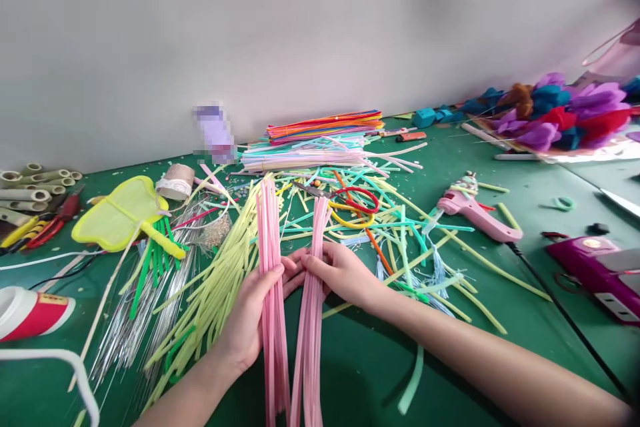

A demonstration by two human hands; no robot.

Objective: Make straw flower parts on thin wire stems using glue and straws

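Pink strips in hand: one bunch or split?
Split in two: the left hand holds one pink bundle, the right hand holds a second bundle, and a gap shows between their upper ends.

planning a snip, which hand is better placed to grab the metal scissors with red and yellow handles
Probably the right hand: the scissors lie just beyond it, farther from the left hand. Both hold pink fuzzy stem bundles, so neither is free.

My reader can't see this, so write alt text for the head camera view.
A person's left hand and right hand each hold a bundle of long, thin pink stems over a green tabletop. Loose yellow-green stems lie beside the left hand, with red-and-yellow-handled metal scissors beyond the bundles and a pink glue gun to the right.
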